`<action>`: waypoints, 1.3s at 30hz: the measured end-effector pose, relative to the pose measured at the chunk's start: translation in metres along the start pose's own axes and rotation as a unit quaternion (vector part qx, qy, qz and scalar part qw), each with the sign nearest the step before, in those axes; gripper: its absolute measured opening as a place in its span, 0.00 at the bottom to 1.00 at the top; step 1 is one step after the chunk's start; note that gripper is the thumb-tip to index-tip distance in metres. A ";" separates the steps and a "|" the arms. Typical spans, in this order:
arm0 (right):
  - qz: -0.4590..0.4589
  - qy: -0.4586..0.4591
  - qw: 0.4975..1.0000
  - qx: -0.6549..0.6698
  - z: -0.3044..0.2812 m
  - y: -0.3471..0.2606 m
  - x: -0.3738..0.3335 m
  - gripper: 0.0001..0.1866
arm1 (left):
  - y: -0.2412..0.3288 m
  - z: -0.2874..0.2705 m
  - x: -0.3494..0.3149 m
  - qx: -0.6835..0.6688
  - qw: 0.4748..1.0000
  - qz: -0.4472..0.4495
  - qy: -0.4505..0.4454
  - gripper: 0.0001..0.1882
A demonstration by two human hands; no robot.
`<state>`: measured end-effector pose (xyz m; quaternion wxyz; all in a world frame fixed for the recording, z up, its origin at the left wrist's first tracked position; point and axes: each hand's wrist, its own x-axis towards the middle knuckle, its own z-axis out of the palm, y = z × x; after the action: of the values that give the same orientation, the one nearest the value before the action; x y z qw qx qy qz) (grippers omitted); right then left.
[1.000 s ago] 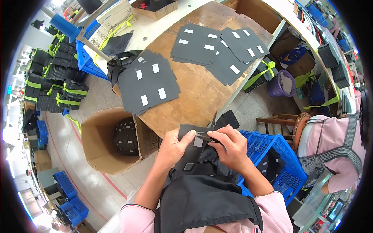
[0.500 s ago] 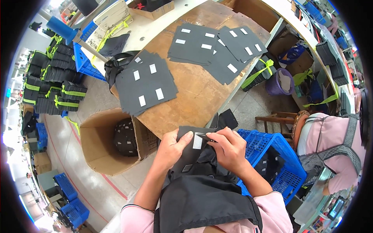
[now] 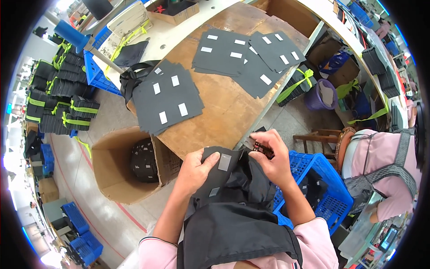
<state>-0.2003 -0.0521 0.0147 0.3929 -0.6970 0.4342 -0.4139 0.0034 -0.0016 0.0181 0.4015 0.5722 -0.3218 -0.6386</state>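
Note:
Held over my lap is a black fabric panel (image 3: 214,179) with pale rectangular patches, one upper patch (image 3: 224,162) lying beside my thumb. My left hand (image 3: 193,172) pinches the panel at its left edge, thumb on top. Past the panel's right edge, my right hand (image 3: 275,159) is closed around small thread snips (image 3: 260,148), their blades pointing up and left. The snips are apart from the patch. Beneath the panel, the black apron (image 3: 242,224) covers my lap.
Stacks of black panels with white patches (image 3: 168,98) (image 3: 219,51) lie on the wooden board (image 3: 224,103). A cardboard box (image 3: 118,179) stands at the left, a blue crate (image 3: 329,210) at the right. Another person (image 3: 385,170) sits at the far right.
My right hand with the snips has moved off the patch, up and to the right. The panel has tilted slightly, and a lower patch now shows. My left hand keeps its grip.

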 end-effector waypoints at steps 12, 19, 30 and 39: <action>0.147 -0.230 0.950 0.150 -0.006 0.024 0.012 0.08 | -0.010 -0.002 0.008 -0.118 0.993 0.001 -0.022 0.19; 0.049 0.054 0.996 -0.051 0.015 0.002 -0.010 0.11 | -0.005 0.001 0.007 -0.145 0.986 -0.087 -0.013 0.18; -0.090 -0.076 0.987 -0.107 -0.004 0.003 -0.003 0.18 | 0.003 -0.001 0.006 -0.116 0.988 -0.100 -0.027 0.15; -0.125 -0.130 0.967 -0.180 -0.013 0.001 0.007 0.19 | 0.005 -0.003 0.006 -0.108 0.989 -0.090 -0.051 0.12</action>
<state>-0.2104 -0.0616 0.0199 0.2591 -0.8526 0.3564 -0.2808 0.0070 -0.0092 0.0186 0.3852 0.5189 -0.2178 -0.7314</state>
